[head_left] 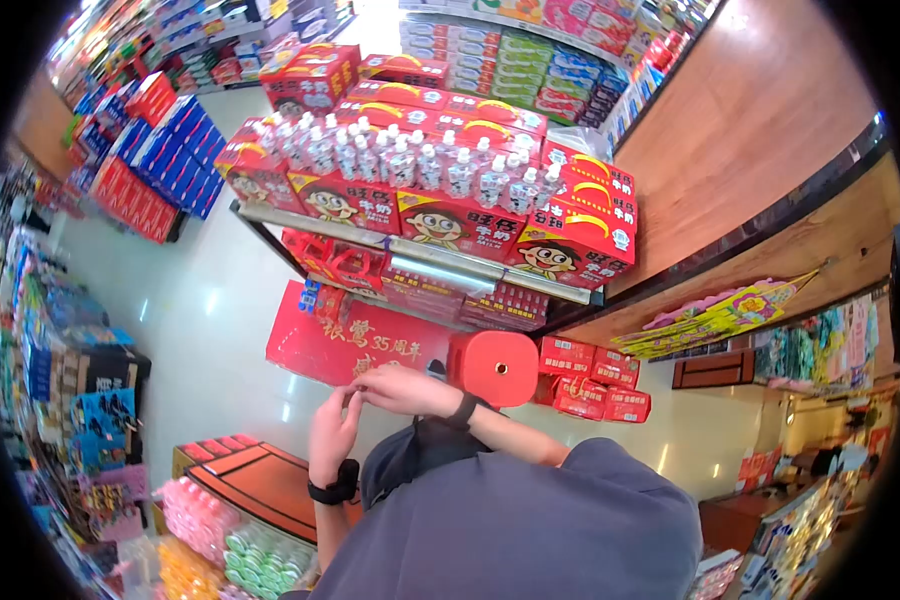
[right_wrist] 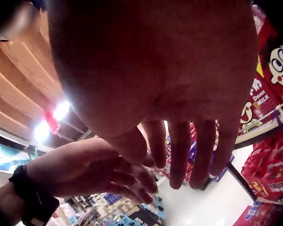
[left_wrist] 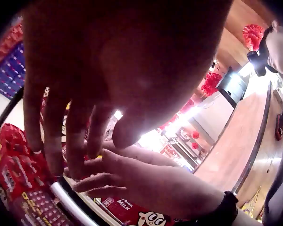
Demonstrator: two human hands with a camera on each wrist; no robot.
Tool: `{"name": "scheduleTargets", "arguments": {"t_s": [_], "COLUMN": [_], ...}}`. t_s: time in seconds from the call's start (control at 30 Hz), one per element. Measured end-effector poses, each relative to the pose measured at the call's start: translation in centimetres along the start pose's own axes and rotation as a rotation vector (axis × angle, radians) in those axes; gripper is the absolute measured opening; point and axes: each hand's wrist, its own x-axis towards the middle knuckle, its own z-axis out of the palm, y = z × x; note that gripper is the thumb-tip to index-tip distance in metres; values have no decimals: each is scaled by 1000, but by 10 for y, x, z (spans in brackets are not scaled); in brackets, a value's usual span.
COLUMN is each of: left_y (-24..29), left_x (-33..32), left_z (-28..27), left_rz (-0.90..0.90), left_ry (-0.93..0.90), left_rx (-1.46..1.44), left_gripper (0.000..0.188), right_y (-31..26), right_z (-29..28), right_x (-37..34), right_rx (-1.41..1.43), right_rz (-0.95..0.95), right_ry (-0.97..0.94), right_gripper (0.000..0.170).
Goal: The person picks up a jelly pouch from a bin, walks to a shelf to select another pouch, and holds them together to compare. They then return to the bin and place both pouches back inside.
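Note:
My left hand (head_left: 332,435) and right hand (head_left: 402,388) are in front of my body, with their fingertips meeting in the head view. Neither hand holds anything. The left wrist view has the left palm (left_wrist: 132,70) in shadow, its fingers pointing down past the right hand (left_wrist: 141,174). In the right wrist view the right hand's fingers (right_wrist: 179,155) are straight and slightly spread, beside the loosely bent left hand (right_wrist: 85,169). Beyond the hands is a shelf of red milk cartons (head_left: 435,225), with a row of small clear capped bottles or pouches (head_left: 400,160) on top.
A red stool (head_left: 500,369) stands just right of the hands, beside stacked red boxes (head_left: 600,385). A red printed panel (head_left: 315,335) is under the shelf's left part. A brown box (head_left: 270,485) and bagged goods (head_left: 195,515) are lower left. A wooden counter (head_left: 760,110) rises at right.

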Motion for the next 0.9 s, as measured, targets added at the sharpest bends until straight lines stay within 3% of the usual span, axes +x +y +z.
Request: {"name": "scheduleTargets", "arguments": {"t_s": [0.13,0.23,0.47,0.57,0.83,0.9], "left_y": [29,53,81,114,157,156], "left_x": [61,105,191,214,256,266], "left_z": [15,27,72,80,102,115], "left_rz": [73,20,235,156,202,305], "left_ry": [-86,-197,-192,-251,-404,-401], "left_rx": [-45,-95,-48,-127,-120,-169], "left_gripper": [24,23,19,19,23,25], "right_y": [25,41,86,94,109,112], "right_z": [-46,-81,-156,-194,-246,-250], "right_x": [1,-8,-39,-49,-40,-37], "right_rx": [-6,35,213,-29,-34,-24], "right_rz": [16,89,316,333,345,339], "right_ry": [260,541,1190,1300,1539,1543], "right_gripper": [28,26,21,33,50,52]}}
